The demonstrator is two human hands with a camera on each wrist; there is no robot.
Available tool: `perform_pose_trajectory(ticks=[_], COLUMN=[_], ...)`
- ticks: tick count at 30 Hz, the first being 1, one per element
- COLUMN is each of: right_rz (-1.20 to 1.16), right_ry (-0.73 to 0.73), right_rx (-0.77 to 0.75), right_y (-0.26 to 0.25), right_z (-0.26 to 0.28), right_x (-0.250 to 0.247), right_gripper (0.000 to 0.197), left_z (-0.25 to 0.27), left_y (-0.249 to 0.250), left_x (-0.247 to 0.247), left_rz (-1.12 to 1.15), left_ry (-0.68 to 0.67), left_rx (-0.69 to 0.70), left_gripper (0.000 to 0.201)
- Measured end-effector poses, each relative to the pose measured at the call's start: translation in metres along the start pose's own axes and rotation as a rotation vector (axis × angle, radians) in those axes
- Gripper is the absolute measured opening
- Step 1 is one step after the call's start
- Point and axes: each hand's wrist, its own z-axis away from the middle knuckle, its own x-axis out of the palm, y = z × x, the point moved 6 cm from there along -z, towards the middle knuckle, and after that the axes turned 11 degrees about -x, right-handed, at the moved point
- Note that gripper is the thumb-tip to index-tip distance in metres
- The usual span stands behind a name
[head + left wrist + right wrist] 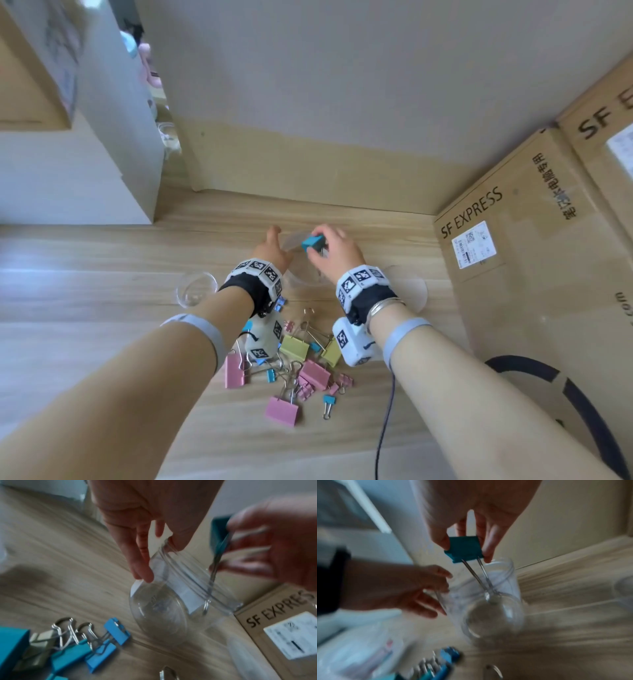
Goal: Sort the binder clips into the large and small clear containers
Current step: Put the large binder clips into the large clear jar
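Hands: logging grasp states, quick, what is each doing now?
Left hand: open, straight fingers touching the large clear container.
Right hand: pinching a teal binder clip.

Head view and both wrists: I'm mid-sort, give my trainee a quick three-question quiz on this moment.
1. True or false: the large clear container already holds several clips.
2. The right hand pinches: A) a pink clip, B) a teal binder clip, C) a lid.
3. Which hand touches the container's wall?

Key:
1. False. It looks empty; only the held clip's wire handles hang at its mouth.
2. B.
3. The left hand.
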Motion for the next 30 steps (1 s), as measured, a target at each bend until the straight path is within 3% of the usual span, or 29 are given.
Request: perform_pose_trajectory(ticks=[2, 4, 6, 8, 11, 13, 16, 19, 22, 28, 30], right_rz=[0.156, 0.221, 0.185, 0.099, 0.061, 0.081, 0.125, 0.187, 0.208, 0.198, 0.174], right_ry=[-0.156, -0.215, -0.175, -0.042, -0.003, -0.162, -0.544, -0.752, -0.765, -0.707, -0.69], right_rx=[-0.018, -0.022, -0.059, -0.07, 0.045, 0.136, 0.212, 0.212, 0.217, 0.177, 0.169], right_y=[0.001, 0.003, 0.001, 0.002, 0.017, 0.029, 0.042, 0.044, 0.042, 0.039, 0.041], right_z=[0.003, 0.006, 0.007, 0.01, 0.02, 0.032, 0.057, 0.076, 0.077, 0.072, 0.072], right_x=[0.021, 0.031, 0.03, 0.017, 0.002, 0.01, 0.049, 0.079, 0.088, 0.085, 0.084], right_gripper=[0.029, 0.032, 0.032, 0.022, 0.006, 0.006, 0.008, 0.028, 0.027, 0.001, 0.014], left_z=[-0.002, -0.001, -0.001, -0.001, -0.003, -0.006, -0.006, -0.004, -0.002, -0.002, -0.002], left_y=[-0.006, -0.01, -0.014, -0.016, -0.021, -0.025, -0.026, -0.026, -0.027, -0.025, -0.025], left_x=[0.006, 0.008, 0.006, 0.002, -0.007, -0.01, -0.012, -0.011, -0.011, -0.011, -0.011], left_rz=[-0.043, -0.076, -0.049, 0.01, 0.045, 0.034, 0.021, 0.012, 0.001, 0.005, 0.005], left_ry=[-0.07, -0.096, -0.094, -0.073, -0.034, -0.017, -0.015, -0.02, -0.009, -0.003, 0.002], left_rx=[-0.024, -0.033, -0.049, -0.071, -0.102, -0.118, -0.109, -0.081, -0.056, -0.039, -0.043], left_gripper=[0.049, 0.051, 0.05, 0.047, 0.045, 0.046, 0.045, 0.044, 0.044, 0.043, 0.043])
